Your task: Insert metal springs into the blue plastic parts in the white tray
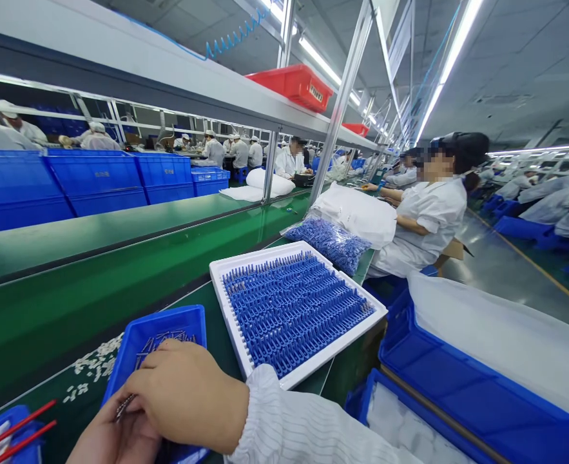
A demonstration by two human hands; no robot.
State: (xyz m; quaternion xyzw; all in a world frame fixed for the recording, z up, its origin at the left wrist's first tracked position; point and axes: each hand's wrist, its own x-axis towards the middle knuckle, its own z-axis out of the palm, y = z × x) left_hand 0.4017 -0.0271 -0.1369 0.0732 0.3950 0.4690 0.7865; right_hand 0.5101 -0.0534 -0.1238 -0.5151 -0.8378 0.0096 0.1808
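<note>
Down at the near edge of the green workbench (120, 283), both hands met over the small blue tray (168, 325). The right hand (187, 393) lay curled on top, fingers bent inward and closed over the left, its striped white sleeve (303, 428) running off to the lower right. The left hand (107, 438) sat beneath it, palm up, fingers folded around a bundle of thin metal pins (124, 407) whose tips poked out to the left. More of those pins lay loose inside the blue tray, just beyond the knuckles. Small white pieces (93, 364) were scattered on the bench to the tray's left, and two red sticks (18, 432) stood in a bin at the near left corner. Just right of the blue tray sat the white tray (231, 309), packed with rows of blue parts (294, 309). Beyond it, a clear bag of blue parts (332, 241) lay near the bench's right edge, beside a seated co-worker in white (426, 219).
</note>
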